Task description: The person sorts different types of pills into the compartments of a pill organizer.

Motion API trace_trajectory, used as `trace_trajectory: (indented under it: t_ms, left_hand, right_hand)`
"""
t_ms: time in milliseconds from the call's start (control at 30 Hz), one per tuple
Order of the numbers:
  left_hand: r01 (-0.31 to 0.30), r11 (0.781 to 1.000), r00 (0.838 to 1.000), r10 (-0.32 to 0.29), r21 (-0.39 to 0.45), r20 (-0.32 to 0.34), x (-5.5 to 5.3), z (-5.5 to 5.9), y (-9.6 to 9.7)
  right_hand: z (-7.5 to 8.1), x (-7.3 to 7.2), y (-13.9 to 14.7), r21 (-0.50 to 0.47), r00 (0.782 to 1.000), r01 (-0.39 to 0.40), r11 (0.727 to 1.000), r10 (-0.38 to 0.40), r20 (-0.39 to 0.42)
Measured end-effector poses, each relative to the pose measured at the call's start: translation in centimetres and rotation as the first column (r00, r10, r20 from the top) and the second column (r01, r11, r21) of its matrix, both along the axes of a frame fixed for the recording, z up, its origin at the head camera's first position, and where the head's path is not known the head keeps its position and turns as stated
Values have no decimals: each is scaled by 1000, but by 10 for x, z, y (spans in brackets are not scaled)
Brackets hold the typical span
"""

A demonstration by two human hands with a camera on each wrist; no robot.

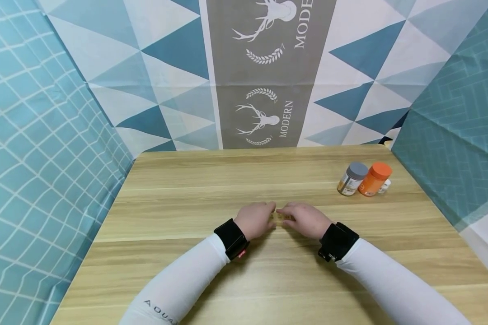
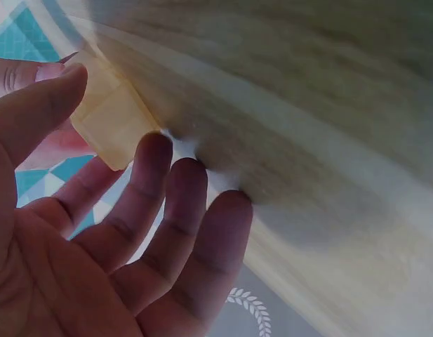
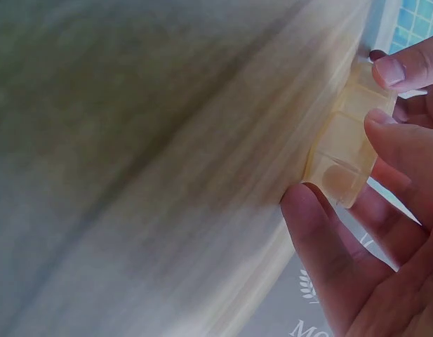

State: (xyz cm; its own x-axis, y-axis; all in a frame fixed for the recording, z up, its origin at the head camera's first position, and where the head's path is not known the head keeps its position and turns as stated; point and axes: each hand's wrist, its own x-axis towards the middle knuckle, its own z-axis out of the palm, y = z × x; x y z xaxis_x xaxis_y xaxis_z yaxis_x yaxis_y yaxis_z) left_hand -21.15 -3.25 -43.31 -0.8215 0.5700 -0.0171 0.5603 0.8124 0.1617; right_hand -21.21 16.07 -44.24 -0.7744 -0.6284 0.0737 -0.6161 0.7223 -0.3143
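A small translucent yellow pill organizer (image 1: 279, 217) with a row of compartments lies on the wooden table between both hands. The left hand (image 1: 255, 220) pinches one end, its thumb on the near side and fingers behind; the other fingertips touch the table in the left wrist view, where the organizer (image 2: 118, 123) is partly covered. At the other end, the right hand (image 1: 309, 220) grips it between thumb and fingers. In the right wrist view, a round pale shape shows through the end compartment of the organizer (image 3: 342, 137). Whether any lid is raised I cannot tell.
At the table's back right stand a grey-lidded bottle (image 1: 352, 179), an orange bottle (image 1: 374, 180) and a small white bottle (image 1: 384, 186) close together. Patterned cloth (image 1: 166, 81) hangs behind the wooden table (image 1: 179, 189), with more cloth at both sides.
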Motion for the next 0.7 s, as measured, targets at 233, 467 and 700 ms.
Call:
trace_trajectory:
  t_ms: [233,467,700]
  left_hand:
    - [16,999,1000,-16,50,16,-6,2,-1]
    - [18,993,984,-39,120,173,-17,11,-4]
    - [-32,983,997,18,178,78,-31,9,-4]
  right_hand:
    - [5,-1,-1,12,999,14,1000,-15,42]
    - [5,-2,0,-1,1000,-5,1000,5,23]
    - [2,-1,0,-14,1000,-9,1000,9,16]
